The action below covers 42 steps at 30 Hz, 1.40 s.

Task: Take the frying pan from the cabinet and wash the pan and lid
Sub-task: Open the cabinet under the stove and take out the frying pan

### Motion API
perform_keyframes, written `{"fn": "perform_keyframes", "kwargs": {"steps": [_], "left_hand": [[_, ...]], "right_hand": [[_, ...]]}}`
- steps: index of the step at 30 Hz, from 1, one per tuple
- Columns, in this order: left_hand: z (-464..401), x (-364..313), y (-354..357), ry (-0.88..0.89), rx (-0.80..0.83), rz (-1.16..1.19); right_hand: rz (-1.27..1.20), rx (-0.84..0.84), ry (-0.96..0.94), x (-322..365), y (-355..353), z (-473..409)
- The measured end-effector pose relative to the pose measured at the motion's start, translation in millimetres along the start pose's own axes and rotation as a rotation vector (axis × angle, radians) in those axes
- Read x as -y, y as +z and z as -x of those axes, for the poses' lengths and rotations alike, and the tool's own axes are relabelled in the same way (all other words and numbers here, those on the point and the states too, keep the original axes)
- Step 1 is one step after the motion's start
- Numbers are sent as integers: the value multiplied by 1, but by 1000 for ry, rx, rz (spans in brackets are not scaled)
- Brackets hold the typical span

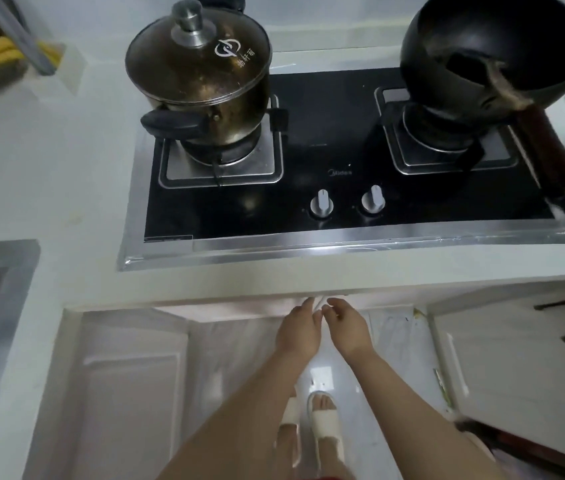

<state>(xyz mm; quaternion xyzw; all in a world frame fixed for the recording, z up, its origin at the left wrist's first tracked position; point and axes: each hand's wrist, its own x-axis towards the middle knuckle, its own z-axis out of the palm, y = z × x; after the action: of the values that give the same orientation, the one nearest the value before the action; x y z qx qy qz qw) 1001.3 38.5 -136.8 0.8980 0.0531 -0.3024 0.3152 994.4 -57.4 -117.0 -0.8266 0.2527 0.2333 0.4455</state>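
White sandals (322, 422) on a pale floor sit nearest, straight below the stove. Above them both forearms reach forward, and the left hand (297, 332) and right hand (348, 327) meet side by side just under the front edge of the tabletop (204, 282), in front of the stove's knobs (346, 202). Each grip looks lightly curled at the top edges of the two cabinet doors (128, 386), which swing out to either side; whether the fingertips pinch the door edges or only touch them I cannot tell.

No frying pan shows inside the cabinet: its interior lies beyond and below the hands, hidden under the tabletop. Both hands are equally near that opening, so the coming reach is probably forward and down, once the doors are wide.

Farther off, on the stove (336, 150), a steel pot with a glass lid (201, 64) stands on the left burner and a black wok (495, 50) on the right burner, its brown handle pointing toward the stove's right front corner. A sink rim (0, 271) lies left of the stove.
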Motion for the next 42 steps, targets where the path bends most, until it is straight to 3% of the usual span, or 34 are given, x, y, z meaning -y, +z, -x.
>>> {"fn": "perform_keyframes", "kwargs": {"steps": [12,20,26,30,37,42], "left_hand": [[-51,-3,17,-268,-62,501],[-39,-7,25,-214,-50,402],[-11,9,45,-41,-105,314],[13,19,55,-63,-110,328],[44,31,59,-82,-98,364],[61,46,63,-100,-87,293]], "right_hand": [[-120,-62,81,2,17,-49],[-119,-41,41,-10,18,-43],[-152,-58,-53,-34,18,-21],[-197,-66,-67,-52,19,-1],[-225,-247,-165,-69,24,32],[-129,-136,-290,-84,25,48]]}}
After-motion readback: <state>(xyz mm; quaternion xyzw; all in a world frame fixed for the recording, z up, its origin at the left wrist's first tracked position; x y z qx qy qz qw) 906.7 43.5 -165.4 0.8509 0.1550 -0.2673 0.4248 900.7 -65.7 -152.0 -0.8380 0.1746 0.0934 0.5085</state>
